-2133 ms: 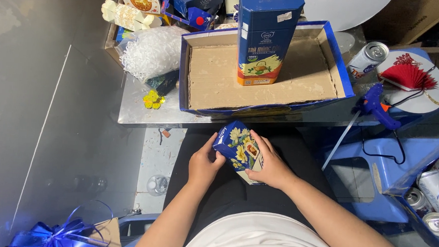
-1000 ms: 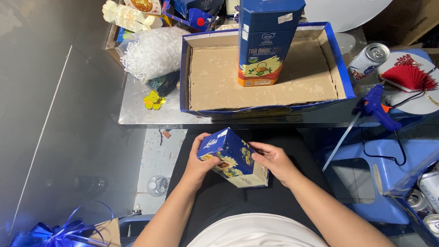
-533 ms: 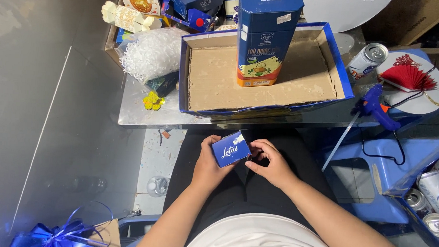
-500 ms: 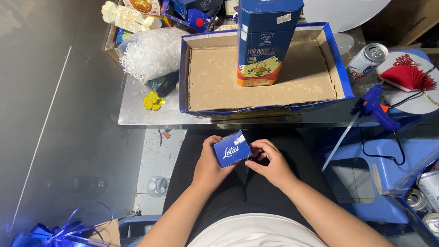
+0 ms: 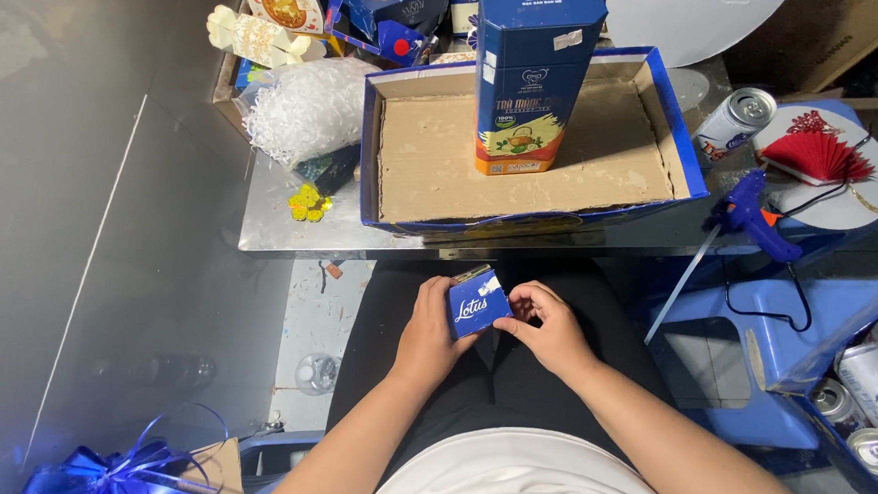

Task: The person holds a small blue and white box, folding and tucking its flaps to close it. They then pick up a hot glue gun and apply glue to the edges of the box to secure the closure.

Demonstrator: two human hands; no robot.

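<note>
Blue carton (image 5: 478, 303) end-on toward camera, long axis pointing away; left hand (image 5: 433, 327), right hand (image 5: 547, 328) grip pinching it.

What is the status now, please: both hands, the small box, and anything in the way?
Left hand grips small blue box over the lap. Right hand pinches its right edge. Nothing between hands and box; blue tray with tall carton ahead.

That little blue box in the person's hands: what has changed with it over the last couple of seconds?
The small blue box has been turned over in the lap: its picture-covered side faced up before, now a plain blue end faces the camera. The left hand kept hold throughout; the right hand shifted to pinch its right edge. The tall blue carton in the shallow tray stayed put.
</note>
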